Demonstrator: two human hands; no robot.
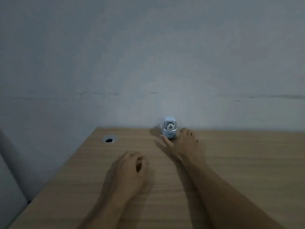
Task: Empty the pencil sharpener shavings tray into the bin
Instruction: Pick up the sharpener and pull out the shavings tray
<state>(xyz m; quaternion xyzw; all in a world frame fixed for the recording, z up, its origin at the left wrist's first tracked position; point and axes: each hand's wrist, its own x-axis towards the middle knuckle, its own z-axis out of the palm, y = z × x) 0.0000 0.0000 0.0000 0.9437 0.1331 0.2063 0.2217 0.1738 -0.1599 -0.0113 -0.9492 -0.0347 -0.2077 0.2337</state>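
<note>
— What does the room look like?

— Dim and bare. A plain grey-blue wall (148, 55) fills the upper half of the view, marked by a few faint horizontal scuffs. Against it stands a light wood-grain desk (239, 162), its far edge meeting the wall and its left edge running diagonally toward the viewer. Beyond that left edge, a pale panel (8, 187) shows in the lower corner; what it belongs to cannot be told.

— Anything set into the desk?

— A round cable hole (109, 140) with a silvery rim, near the far left corner of the top.

— And the sharpener?

— The pencil sharpener (170, 128) stands upright at the back of the desk, close against the wall, a small pale blue box with a framed front showing a little panda-like figure. Its shadow falls to its left on the wood. The shavings tray cannot be made out separately.

— Where are the hands?

— The right hand (183, 142) is stretched out to the sharpener, fingers spread open, thumb just left of its base and the other fingers just right of it; whether they touch it is unclear. The left hand (128, 171) hovers nearer the viewer, over the middle of the desk, fingers loosely curled and holding nothing.
</note>
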